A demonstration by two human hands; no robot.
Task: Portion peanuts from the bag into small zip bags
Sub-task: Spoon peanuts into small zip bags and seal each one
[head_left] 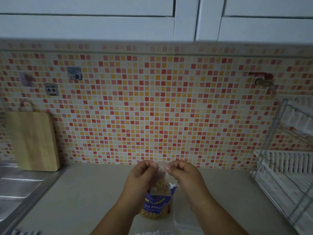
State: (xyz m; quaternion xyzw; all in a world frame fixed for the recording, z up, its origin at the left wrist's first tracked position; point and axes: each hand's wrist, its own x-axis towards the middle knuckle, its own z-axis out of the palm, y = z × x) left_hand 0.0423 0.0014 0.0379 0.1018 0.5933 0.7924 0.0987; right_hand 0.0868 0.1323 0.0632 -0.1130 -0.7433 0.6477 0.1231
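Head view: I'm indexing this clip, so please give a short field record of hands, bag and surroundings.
left hand: pinches the clear top of the peanut bag
right hand: pinches the same top, opposite side
peanut bag: upright over the countertop, blue label, peanuts visible inside
bag mouth: cannot tell if open
left side: wooden cutting board leaning on tiled wall, steel sink
right side: wire dish rack
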